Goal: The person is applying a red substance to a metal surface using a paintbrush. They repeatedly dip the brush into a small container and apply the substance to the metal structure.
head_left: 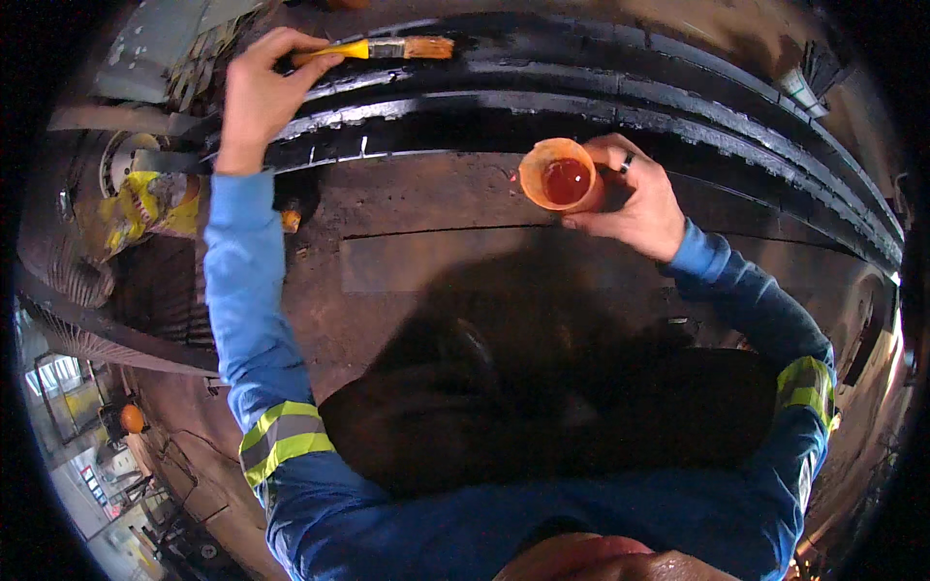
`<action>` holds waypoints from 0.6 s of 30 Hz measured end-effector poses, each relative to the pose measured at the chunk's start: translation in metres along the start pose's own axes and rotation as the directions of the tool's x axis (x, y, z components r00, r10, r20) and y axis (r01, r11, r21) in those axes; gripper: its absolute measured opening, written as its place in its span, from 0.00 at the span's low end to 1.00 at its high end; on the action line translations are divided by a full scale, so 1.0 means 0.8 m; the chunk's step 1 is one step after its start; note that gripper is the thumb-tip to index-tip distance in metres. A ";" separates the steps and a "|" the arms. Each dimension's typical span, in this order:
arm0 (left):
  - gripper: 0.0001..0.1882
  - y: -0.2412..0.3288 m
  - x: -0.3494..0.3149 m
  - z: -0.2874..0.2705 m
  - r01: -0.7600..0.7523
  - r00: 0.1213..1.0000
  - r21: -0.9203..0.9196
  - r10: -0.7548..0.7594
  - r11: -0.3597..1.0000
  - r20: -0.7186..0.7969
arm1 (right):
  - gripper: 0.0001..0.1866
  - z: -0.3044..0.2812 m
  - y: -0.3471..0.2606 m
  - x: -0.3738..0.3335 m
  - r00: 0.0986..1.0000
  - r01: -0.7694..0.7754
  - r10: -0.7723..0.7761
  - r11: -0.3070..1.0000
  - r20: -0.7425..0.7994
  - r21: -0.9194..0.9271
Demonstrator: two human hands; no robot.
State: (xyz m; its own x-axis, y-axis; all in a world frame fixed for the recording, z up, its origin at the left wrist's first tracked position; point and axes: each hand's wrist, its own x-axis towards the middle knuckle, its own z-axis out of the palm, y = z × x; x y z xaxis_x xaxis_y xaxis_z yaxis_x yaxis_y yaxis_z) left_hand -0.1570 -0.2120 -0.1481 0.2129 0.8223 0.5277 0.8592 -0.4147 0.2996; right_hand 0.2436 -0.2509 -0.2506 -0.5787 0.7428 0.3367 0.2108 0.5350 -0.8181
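My left hand (274,82) grips a paintbrush (360,48) by its yellow handle. The brush lies level, its orange-stained bristles pointing right over long, dark metal bars (542,92); whether the bristles touch them I cannot tell. In my right hand (635,198) is an orange cup (557,174), tilted so that its mouth shows, with reddish liquid inside. A dark ring is on a finger of that hand. The cup is on the near side of the bars, to the right of the brush.
At the left stands a worn, yellow-painted machine part (145,208) with a round flange. Far right, beyond the bars, is a white container (802,92) holding dark rods. A flat brown metal surface (407,261) spreads below my hands, partly in my shadow.
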 end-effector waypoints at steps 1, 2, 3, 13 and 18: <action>0.10 0.033 0.006 -0.015 -0.091 0.996 -0.043 0.092 0.995 0.019 | 0.34 -0.001 0.000 0.003 1.000 0.008 -0.008 1.000 -0.016 -0.013; 0.10 0.064 0.013 -0.024 -0.205 0.978 -0.047 0.206 0.978 0.028 | 0.34 -0.004 -0.002 0.003 1.000 -0.011 0.010 1.000 -0.019 -0.027; 0.10 0.093 0.016 -0.030 -0.334 0.940 -0.030 0.336 0.942 0.058 | 0.34 -0.005 -0.003 0.003 1.000 -0.024 0.024 0.999 -0.021 -0.032; 0.09 0.211 -0.004 0.039 -0.632 0.758 0.098 0.586 0.769 0.287 | 0.34 -0.007 -0.005 0.001 0.995 -0.078 0.073 0.995 -0.070 -0.069; 0.10 0.205 0.003 0.017 -0.558 0.826 0.168 0.523 0.813 0.213 | 0.33 -0.014 -0.008 0.005 0.990 -0.096 0.084 0.990 -0.111 -0.105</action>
State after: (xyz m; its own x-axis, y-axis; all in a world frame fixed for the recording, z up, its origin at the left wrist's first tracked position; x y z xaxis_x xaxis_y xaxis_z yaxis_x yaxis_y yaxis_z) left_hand -0.0091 -0.2729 -0.1089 0.7238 0.5452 0.4229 0.6579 -0.7301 -0.1847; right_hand 0.2491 -0.2467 -0.2389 -0.4677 0.8254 0.3162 0.3472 0.5006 -0.7930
